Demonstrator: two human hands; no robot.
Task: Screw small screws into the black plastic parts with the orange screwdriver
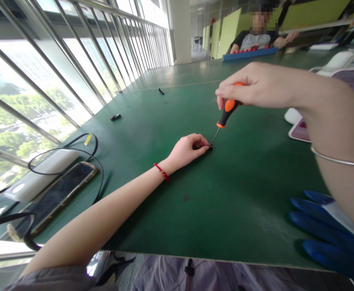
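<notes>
My right hand (240, 87) is closed round the orange and black handle of a screwdriver (227, 111), which slants down to the left. The screwdriver's tip meets a small black part (210, 148) on the green table (170, 218). My left hand (191, 149) rests on the tabletop and pinches that small part between thumb and fingers, which hide most of it.
Two black pieces (115, 117) (161, 91) lie farther back. At the left are a phone (61, 194), a white device (43, 173) and black cables. Blue gloves (322, 222) lie at the right. Across the table, a person sits behind a blue tray (249, 54).
</notes>
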